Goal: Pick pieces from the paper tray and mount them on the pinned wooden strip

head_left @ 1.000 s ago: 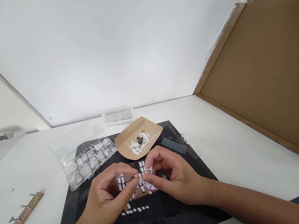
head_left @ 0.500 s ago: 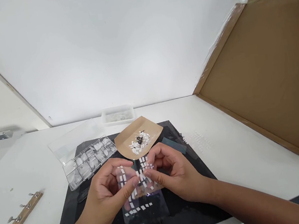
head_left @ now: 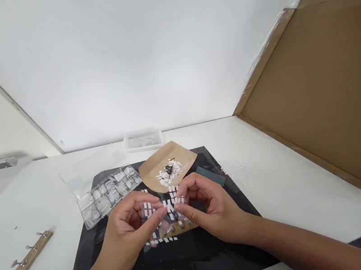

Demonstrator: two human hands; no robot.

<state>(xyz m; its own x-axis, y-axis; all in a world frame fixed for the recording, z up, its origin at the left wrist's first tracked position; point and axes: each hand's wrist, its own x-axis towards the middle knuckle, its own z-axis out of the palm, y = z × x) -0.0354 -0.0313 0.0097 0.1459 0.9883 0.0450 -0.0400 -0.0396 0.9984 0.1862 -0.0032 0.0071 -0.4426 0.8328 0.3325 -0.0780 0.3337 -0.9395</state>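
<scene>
A clear plastic sheet (head_left: 170, 217) dotted with small white rectangular tabs is held up between my two hands. My left hand (head_left: 134, 222) pinches its left part, some fingers showing through the plastic from behind. At the right part, my right hand (head_left: 207, 206) has thumb and fingers closed on the sheet; whether a single tab is pinched there is too small to tell. Just below and behind the sheet, a wooden strip with metal knobs (head_left: 178, 230) shows through. Beyond my fingertips sits a tan paper tray (head_left: 151, 169) with white scraps and a dark bit.
A black mat (head_left: 228, 264) lies under my hands. At left are an open clear compartment box (head_left: 107, 194) of translucent pieces and a wooden bar with metal clips (head_left: 22, 269). A white tub (head_left: 143, 140) stands behind. White tabs (head_left: 239, 169) and cardboard (head_left: 319, 104) are at right.
The tabbed sheet has tilted, its lower row of tabs now higher. More of the wooden strip shows beneath it. Both hands keep nearly the same place and grip.
</scene>
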